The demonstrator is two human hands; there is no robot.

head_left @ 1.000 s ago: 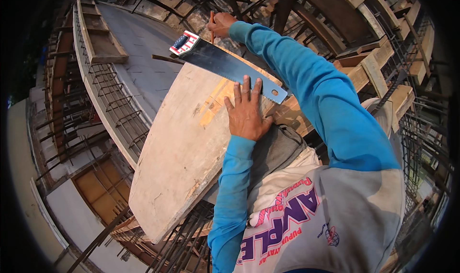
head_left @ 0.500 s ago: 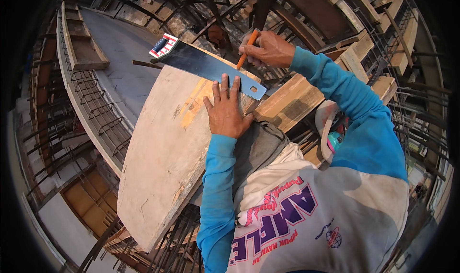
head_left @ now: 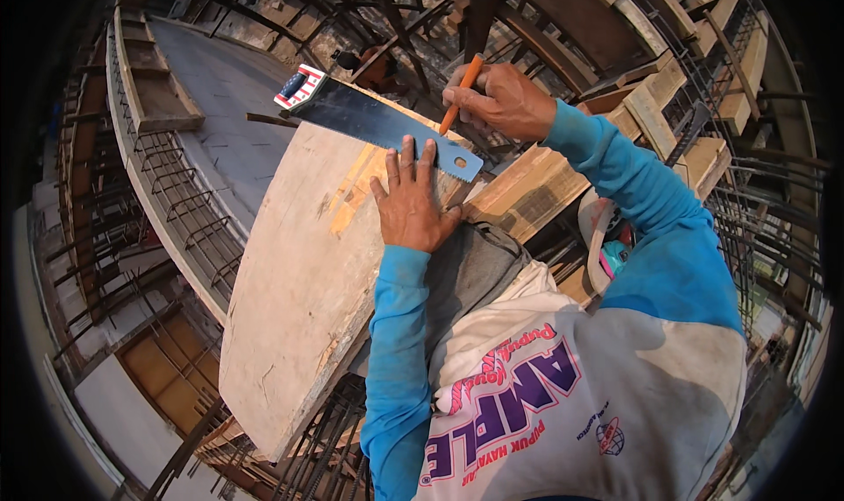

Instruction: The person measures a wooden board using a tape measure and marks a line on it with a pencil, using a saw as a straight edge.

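A hand saw [head_left: 360,119] lies across the top end of a pale, curved wooden board [head_left: 290,299]. Its handle, patterned in red, white and blue, points to the upper left, and its holed tip lies to the right. My left hand [head_left: 411,204] is spread flat on the board, fingertips resting on the toothed lower edge of the blade. In my right hand [head_left: 505,101] is an orange pencil [head_left: 462,93], pinched between the fingers. Its lower tip meets the far, straight edge of the blade, near the tip end.
Right of the board runs a thick timber beam [head_left: 527,192]. A grey concrete slab [head_left: 211,105] with a bent rebar cage [head_left: 189,193] lies at the left. Wooden forms and steel rods surround me. Far back, a dark rounded shape [head_left: 347,60] shows, too small to tell.
My right hand and the pencil have shifted slightly to the right along the blade's far edge. My left hand stays pressed on the saw.
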